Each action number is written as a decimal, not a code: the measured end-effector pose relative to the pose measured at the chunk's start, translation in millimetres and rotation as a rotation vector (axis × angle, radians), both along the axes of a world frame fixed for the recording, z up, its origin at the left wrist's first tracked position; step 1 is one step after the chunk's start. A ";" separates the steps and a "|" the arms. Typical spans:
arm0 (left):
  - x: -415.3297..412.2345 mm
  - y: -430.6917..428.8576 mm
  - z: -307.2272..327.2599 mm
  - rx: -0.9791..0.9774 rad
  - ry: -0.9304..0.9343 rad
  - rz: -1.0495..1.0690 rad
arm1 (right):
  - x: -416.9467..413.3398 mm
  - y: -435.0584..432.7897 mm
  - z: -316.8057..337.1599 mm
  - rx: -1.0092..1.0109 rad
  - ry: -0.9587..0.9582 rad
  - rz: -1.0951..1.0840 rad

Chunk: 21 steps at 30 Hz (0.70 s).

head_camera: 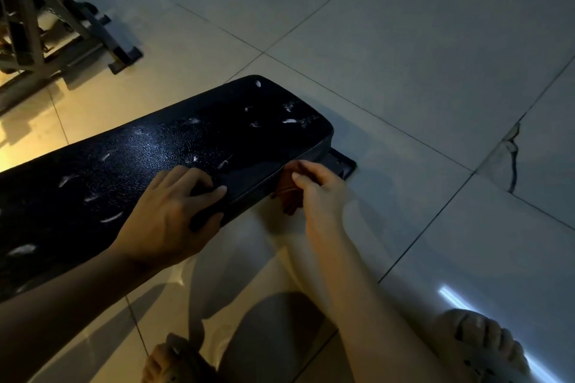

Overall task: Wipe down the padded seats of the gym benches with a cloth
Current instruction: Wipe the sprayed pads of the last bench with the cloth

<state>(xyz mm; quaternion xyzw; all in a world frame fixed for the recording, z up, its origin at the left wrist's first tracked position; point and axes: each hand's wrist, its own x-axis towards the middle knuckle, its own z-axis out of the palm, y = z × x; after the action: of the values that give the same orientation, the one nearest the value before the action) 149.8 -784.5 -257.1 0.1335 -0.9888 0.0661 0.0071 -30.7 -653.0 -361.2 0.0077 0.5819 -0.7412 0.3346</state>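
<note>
Left grip [169, 214] clasped seat [186, 140] edge, right grip [322, 196] pinched cloth [287, 197] at near side; firm overlapping strokes judged best.

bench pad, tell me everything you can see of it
The pad is a long black cushion with rounded corners, a pebbled, glossy, vinyl-like skin and a seam along its side. Pale scuffs or tears fleck its top. It lies flat, low over the tiled floor, running from lower left to centre, with a dark foot showing under its far end. The left hand grips its near edge. The right hand holds a brown cloth against its side.
</note>
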 end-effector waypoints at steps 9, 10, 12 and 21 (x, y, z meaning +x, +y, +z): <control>1.2 0.7 0.7 0.011 -0.006 0.015 | -48.8 19.7 -2.5 -0.104 -0.110 0.192; 1.4 0.4 0.3 0.009 -0.008 0.013 | -57.8 17.7 -6.8 -0.104 -0.087 0.129; 0.8 -0.9 -0.1 0.005 -0.009 0.010 | -69.7 5.7 -15.7 0.012 0.072 0.026; 0.3 -1.8 -0.4 -0.002 0.000 -0.003 | -69.2 -19.5 -40.8 0.401 0.322 -0.149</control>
<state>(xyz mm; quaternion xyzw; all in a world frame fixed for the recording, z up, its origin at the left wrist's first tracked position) 150.1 -786.3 -257.5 0.1322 -0.9889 0.0671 0.0075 -99.9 -672.5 -402.0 -0.0014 0.7606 -0.6255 0.1740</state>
